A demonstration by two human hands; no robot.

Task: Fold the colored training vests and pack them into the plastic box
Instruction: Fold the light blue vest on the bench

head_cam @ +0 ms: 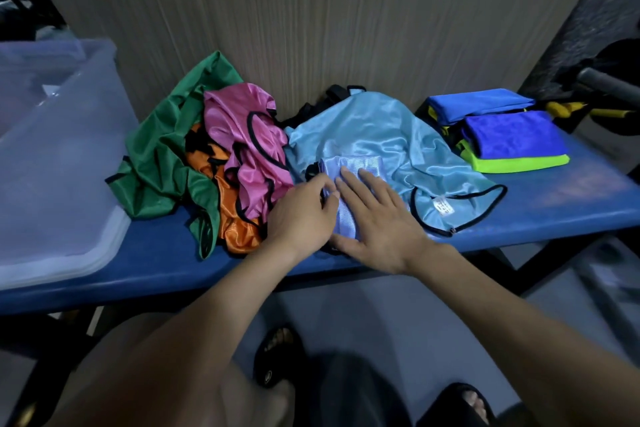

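Observation:
A small folded lavender vest [349, 170] lies at the front of the blue table [554, 208], on top of a spread light-blue vest [374, 128]. My right hand [377, 222] presses flat on the folded vest, fingers apart. My left hand [304, 211] pinches its left edge with curled fingers. To the left lies a crumpled pile: a green vest [156, 152], a pink vest [249, 142] and an orange vest [239, 232]. The clear plastic box [59, 163] stands at the table's left end.
A stack of folded blue and lime-green vests [502, 135] sits at the back right of the table. A wood-grain wall rises right behind the table. Below the front edge are my sandalled feet [277, 357] on the floor. Yellow-handled gear [568, 107] lies far right.

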